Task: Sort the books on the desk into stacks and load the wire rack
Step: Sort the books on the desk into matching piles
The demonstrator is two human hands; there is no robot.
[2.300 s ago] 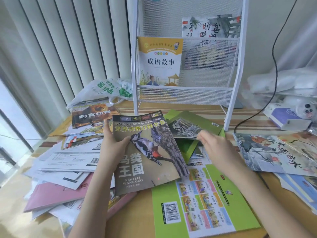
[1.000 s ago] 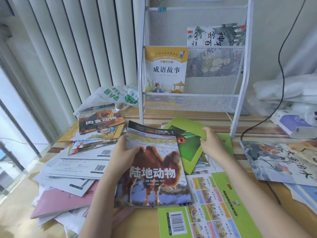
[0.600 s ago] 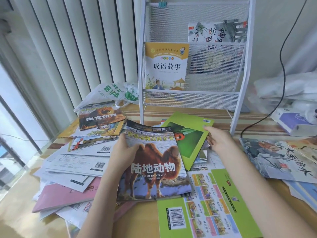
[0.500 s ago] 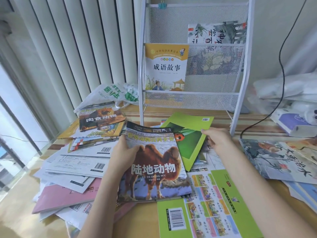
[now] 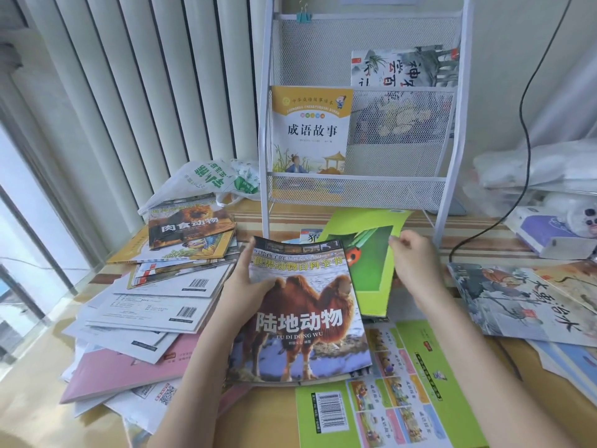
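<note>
Books lie scattered on the desk before the wire rack. Our left hand grips the camel book by its left edge; our right hand pinches the green ladybird book.

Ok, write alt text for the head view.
A left hand grips a camel-cover book while the right hand pinches a green ladybird book, above a desk strewn with books, before a white wire rack.

The rack stood far on the desk; two books sat in it; a camel book lay near, a bag far left.
</note>
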